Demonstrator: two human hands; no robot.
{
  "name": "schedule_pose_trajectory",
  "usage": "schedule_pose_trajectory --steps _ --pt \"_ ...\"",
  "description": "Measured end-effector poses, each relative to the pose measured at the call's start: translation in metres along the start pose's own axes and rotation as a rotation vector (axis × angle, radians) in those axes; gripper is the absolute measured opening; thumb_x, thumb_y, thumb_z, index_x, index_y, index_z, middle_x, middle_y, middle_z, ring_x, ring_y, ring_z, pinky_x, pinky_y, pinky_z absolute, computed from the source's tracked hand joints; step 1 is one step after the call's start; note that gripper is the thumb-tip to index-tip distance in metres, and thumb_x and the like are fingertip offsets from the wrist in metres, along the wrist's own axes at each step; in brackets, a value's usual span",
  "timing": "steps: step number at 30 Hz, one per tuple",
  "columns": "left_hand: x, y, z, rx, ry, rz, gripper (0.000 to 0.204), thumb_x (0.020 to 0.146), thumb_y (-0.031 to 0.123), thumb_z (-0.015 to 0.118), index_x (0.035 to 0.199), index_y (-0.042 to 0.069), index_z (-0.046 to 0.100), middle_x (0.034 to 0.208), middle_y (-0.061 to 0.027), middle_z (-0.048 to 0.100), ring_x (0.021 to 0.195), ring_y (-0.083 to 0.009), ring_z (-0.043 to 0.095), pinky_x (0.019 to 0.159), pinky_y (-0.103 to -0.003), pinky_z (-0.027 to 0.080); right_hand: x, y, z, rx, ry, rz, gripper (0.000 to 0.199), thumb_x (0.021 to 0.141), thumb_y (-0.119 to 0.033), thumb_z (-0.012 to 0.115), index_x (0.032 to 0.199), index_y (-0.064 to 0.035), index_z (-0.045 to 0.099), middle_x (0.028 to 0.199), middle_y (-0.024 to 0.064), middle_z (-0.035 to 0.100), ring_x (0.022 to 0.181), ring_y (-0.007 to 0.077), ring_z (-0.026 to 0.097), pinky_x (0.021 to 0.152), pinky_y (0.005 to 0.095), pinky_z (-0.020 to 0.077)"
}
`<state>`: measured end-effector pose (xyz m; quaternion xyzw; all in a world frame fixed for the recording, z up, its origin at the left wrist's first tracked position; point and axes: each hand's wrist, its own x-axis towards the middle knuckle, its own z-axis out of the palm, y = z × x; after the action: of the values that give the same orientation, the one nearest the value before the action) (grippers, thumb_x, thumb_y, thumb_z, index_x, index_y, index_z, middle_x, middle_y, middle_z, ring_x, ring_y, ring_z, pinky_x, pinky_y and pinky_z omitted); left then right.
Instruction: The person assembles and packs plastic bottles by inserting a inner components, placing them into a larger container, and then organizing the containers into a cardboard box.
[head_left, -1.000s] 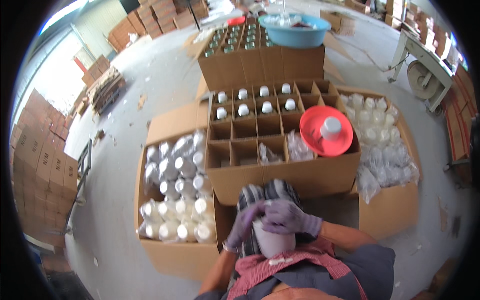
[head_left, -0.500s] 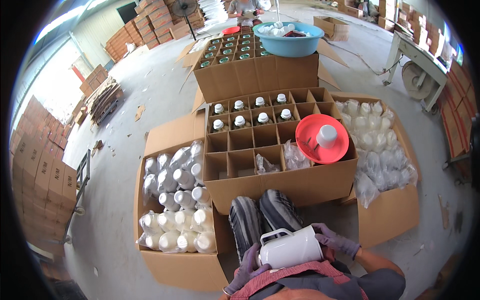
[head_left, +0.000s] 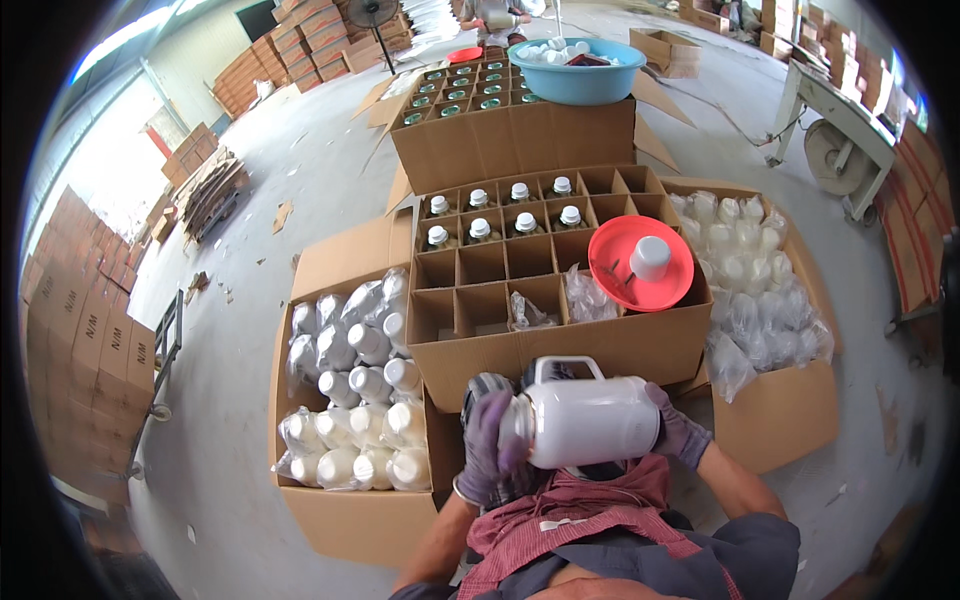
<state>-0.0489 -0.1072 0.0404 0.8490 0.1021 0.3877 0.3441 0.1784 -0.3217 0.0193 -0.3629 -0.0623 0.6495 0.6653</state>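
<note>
A white thermos jug [head_left: 595, 422] lies sideways in the air above my lap, its handle pointing up and away from me. My left hand [head_left: 486, 450], in a purple glove, is wrapped round its narrow left end; slight blur hides the detail there. The gloved right hand [head_left: 680, 430] grips the wide right end. Just beyond stands a divided carton [head_left: 560, 352], with white-capped bottles [head_left: 479, 229] in its far compartments and clear plastic bags in some near ones. On its right corner rests a red plate-like dish [head_left: 612, 240] bearing a white cup [head_left: 650, 257].
An open carton [head_left: 355, 515] of bagged white jug-like bodies is at my left. Another carton [head_left: 780, 410] with plastic-wrapped pale pieces stands at right. Farther off, a blue basin [head_left: 578, 85] of white caps sits on a second divided carton [head_left: 515, 145]. Another person [head_left: 497, 15] works beyond.
The thermos jug has been raised away from my lap toward the carton, both hands moving with it. My left hand now wraps farther round its narrow end.
</note>
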Motion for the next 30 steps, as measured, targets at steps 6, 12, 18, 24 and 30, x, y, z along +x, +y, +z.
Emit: schedule_pose_trajectory --steps 6,12,18,24,30 --pt "0.047 -0.004 -0.018 -0.091 0.091 -0.216 0.043 0.097 0.033 0.037 0.112 -0.003 0.056 0.099 -0.0224 0.06 0.088 -0.0364 0.061 0.079 -0.039 0.049 0.006 -0.025 0.048 -0.053 -0.016 -0.223 0.081 0.083 -0.055 0.068 0.144 -0.0156 0.032 0.141 0.0099 0.041 0.126 0.0236 0.046 0.101 0.0434 0.0452" --pt "0.087 -0.024 -0.04 0.038 -0.052 -0.25 0.027 0.098 0.02 0.037 0.106 -0.001 0.052 0.092 -0.0213 0.063 0.083 -0.0374 0.063 0.074 -0.04 0.05 0.016 -0.051 0.074 -0.432 -0.03 -0.384 0.083 0.087 -0.053 0.063 0.148 -0.0109 0.025 0.141 0.0108 0.04 0.131 0.0241 0.04 0.109 0.039 0.0348" --pt "0.056 -0.09 -0.05 0.067 -0.583 -0.099 0.051 0.079 0.016 0.075 0.121 0.002 0.05 0.113 -0.0152 0.065 0.106 -0.0271 0.065 0.085 -0.04 0.053 0.027 -0.083 0.103 -1.48 -0.105 -0.751 0.107 0.068 -0.045 0.08 0.149 -0.0038 0.025 0.143 0.0196 0.033 0.134 0.0338 0.036 0.114 0.0428 0.0262" --pt "0.043 -0.069 -0.037 -0.427 -0.874 -0.129 0.042 0.087 0.012 0.065 0.124 0.004 0.048 0.12 -0.0135 0.058 0.108 -0.0215 0.057 0.09 -0.037 0.046 0.013 -0.108 0.175 -1.931 -0.793 -1.027 0.084 0.07 -0.053 0.076 0.133 -0.0047 0.049 0.13 0.0159 0.049 0.122 0.0365 0.047 0.102 0.0488 0.0383" --pt "0.024 -0.055 -0.054 -0.159 0.109 -0.602 0.045 0.102 0.037 0.031 0.112 0.0 0.054 0.098 -0.0168 0.063 0.087 -0.0246 0.062 0.076 -0.036 0.05 0.043 -0.104 0.075 -1.158 -0.012 -0.455 0.103 0.078 -0.072 0.059 0.152 -0.0118 0.021 0.149 0.0143 0.035 0.135 0.0302 0.037 0.109 0.0433 0.0354"
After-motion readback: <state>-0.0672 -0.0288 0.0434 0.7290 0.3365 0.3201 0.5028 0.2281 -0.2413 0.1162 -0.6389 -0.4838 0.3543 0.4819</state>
